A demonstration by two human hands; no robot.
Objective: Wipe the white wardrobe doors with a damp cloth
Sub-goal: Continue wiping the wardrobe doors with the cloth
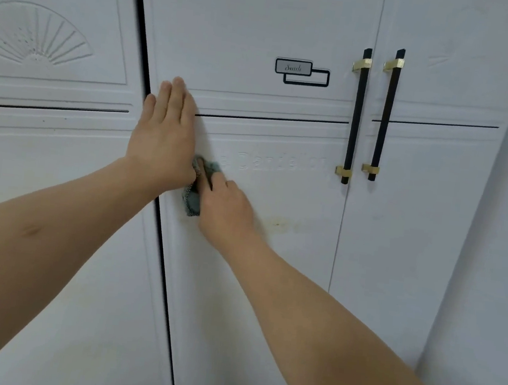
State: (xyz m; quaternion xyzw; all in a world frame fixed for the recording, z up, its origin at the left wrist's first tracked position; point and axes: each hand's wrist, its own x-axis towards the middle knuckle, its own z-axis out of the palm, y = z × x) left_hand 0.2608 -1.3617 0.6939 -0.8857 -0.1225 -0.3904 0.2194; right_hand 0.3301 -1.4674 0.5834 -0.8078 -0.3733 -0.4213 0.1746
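- Forearms fill the lower part of the view, both reaching to the middle door (255,255) of the white wardrobe; with the person leaning in this far, a slip of either arm would probably throw weight onto the panel.
- Left hand (164,139) lies flat with straight fingers on the door's left edge, holding nothing. It sits right by the dark gap (160,232) between this door and the next, so if the door shifts, fingertips could get nipped there.
- Right hand (223,204) presses a small grey-green cloth (191,200) against the panel, just below and touching the left hand. How tightly the fingers grip it cannot be told; one finger lies along its top. A loose hold could let the cloth slide out and drop.
- Yellowish stain (279,223) sits just right of the right hand, apparently not yet cleaned. A light pass may only smear it wider.
- Raised lettering (280,163) and the grooved mouldings could hold dirt or water if the cloth skims over them.
- Black and gold handles (356,115) stand well to the right; a wide sweep could knock knuckles on them.
- Sticker (301,72) above might lift at its edges if wetted and rubbed.
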